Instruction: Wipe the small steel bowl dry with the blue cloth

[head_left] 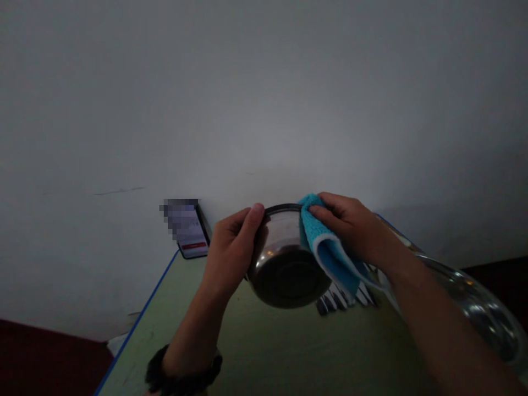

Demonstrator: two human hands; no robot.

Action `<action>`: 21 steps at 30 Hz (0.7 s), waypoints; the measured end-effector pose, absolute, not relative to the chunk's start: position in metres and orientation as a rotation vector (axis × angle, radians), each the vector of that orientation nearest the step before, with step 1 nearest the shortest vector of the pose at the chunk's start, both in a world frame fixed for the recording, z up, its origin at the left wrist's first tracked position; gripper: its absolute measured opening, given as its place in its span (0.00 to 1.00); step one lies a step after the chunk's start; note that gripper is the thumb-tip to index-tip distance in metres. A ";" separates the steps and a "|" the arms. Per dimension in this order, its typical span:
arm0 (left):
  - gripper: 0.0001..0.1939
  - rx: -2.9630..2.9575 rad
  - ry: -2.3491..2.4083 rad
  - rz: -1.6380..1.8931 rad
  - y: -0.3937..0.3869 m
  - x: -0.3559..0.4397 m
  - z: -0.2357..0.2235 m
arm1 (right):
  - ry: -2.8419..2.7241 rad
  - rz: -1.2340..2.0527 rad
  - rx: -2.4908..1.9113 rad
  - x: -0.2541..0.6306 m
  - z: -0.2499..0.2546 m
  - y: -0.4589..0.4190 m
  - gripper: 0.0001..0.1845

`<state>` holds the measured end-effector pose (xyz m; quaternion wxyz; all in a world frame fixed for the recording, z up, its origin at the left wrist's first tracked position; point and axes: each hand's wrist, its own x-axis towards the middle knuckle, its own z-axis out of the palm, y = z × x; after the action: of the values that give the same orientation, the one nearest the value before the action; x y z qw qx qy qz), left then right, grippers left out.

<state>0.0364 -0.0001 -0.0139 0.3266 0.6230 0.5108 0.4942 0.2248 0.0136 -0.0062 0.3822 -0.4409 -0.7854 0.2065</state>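
A shiny metal bowl [284,234] is tilted in the air above the table, its darker round base facing me. My left hand [234,247] grips it at the left side, thumb along the dark rim. At the right side, my right hand [350,225] is closed on a blue cloth [325,234] with a pale edging. The cloth is pinched over the bowl's rim and its loose end hangs down. The bowl's inside is turned away and hidden.
A lit phone [190,231] leans against the wall at the table's far left corner. Several utensils with dark ends [334,301] lie on the green table [264,352] behind the bowl. A large shiny metal dish [482,302] stands at the right, partly behind my right forearm.
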 end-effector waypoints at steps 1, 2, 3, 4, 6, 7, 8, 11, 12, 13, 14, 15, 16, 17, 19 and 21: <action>0.19 1.707 1.345 1.211 0.000 0.037 -0.013 | -2.066 0.509 -1.124 0.224 -0.006 0.013 0.14; 0.19 1.792 1.351 1.123 0.000 0.037 -0.013 | -2.130 0.502 -1.120 0.224 -0.006 0.012 0.13; 0.19 1.876 1.357 1.045 0.000 0.037 -0.012 | -2.185 0.497 -1.112 0.224 -0.006 0.011 0.12; 0.20 1.950 1.365 0.985 0.000 0.037 -0.011 | -2.229 0.494 -1.106 0.224 -0.006 0.011 0.12; 0.20 2.050 1.382 0.920 0.000 0.036 -0.009 | -2.277 0.468 -1.101 0.223 -0.006 0.010 0.11; 0.21 2.073 1.388 0.900 0.000 0.036 -0.009 | -2.292 0.454 -1.100 0.223 -0.006 0.010 0.12; 0.21 2.081 1.391 0.883 -0.001 0.036 -0.009 | -2.308 0.451 -1.095 0.223 -0.006 0.010 0.12; 0.21 2.005 1.378 0.906 -0.001 0.035 -0.009 | -2.330 0.474 -1.061 0.225 -0.004 0.010 0.12; 0.21 1.952 1.370 0.948 -0.001 0.034 -0.009 | -2.321 0.478 -1.060 0.227 -0.003 0.010 0.12; 0.21 1.889 1.364 1.004 -0.001 0.034 -0.010 | -2.304 0.475 -1.070 0.230 -0.003 0.011 0.12; 0.21 1.819 1.361 1.070 -0.001 0.034 -0.011 | -2.281 0.465 -1.094 0.232 -0.003 0.011 0.13; 0.20 1.746 1.361 1.139 0.000 0.033 -0.011 | -2.257 0.454 -1.126 0.235 -0.003 0.012 0.15; 0.20 1.677 1.360 1.196 0.001 0.032 -0.012 | -2.236 0.446 -1.160 0.237 -0.003 0.012 0.16; 0.20 1.616 1.355 1.239 0.001 0.031 -0.013 | -2.219 0.440 -1.187 0.239 -0.004 0.013 0.17; 0.20 1.550 1.342 1.248 0.003 0.030 -0.013 | -2.208 0.438 -1.215 0.241 -0.005 0.014 0.17; 0.21 1.583 1.347 1.179 0.003 0.029 -0.012 | -2.226 0.439 -1.203 0.240 -0.005 0.015 0.16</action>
<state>0.0290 0.0034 -0.0124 0.3672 0.6162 0.5242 0.4589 0.2403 0.0147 -0.0053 0.2827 -0.4491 -0.8315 0.1641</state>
